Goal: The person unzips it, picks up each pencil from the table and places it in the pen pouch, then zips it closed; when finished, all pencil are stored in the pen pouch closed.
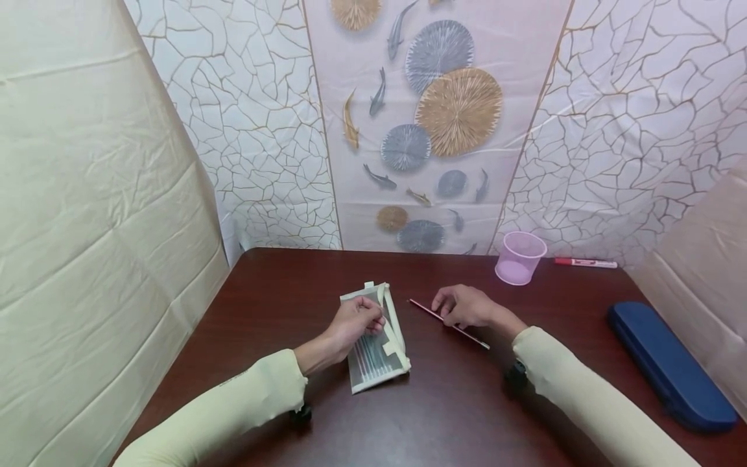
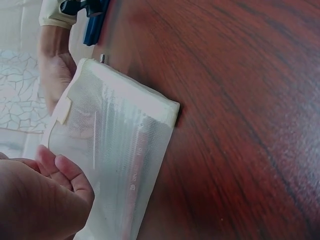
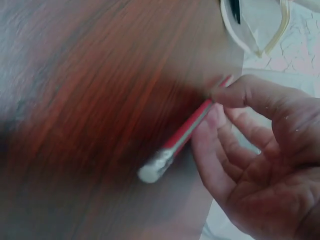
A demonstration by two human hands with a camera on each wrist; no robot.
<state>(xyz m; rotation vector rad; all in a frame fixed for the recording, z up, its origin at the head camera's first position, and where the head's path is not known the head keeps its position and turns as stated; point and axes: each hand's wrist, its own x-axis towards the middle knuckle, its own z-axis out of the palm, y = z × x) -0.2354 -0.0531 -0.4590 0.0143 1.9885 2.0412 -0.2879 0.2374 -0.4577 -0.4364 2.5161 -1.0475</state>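
A pale mesh zip pouch [image 1: 397,324] lies on the table in front of me, with several slim sticks, at least one of them pinkish, showing through its mesh. My left hand [image 1: 356,321] is over it, thumb and curled fingers pinching its edge near the zip; in the left wrist view the fingertips are right at the pouch's [image 2: 115,115] upper rim. To the right, my right hand [image 1: 467,305] pinches a red-striped pencil [image 1: 475,340] between thumb and fingers near its middle. The right wrist view shows the pencil's white eraser and silver ferrule pointing towards the camera.
A pink translucent cup [image 1: 519,259] stands at the back right, beside a red-and-white marker [image 1: 585,263] near the wall. A long dark blue case [image 1: 671,366] lies along the right edge. Fabric-covered walls enclose the dark wooden table [image 1: 280,279] at the back and sides.
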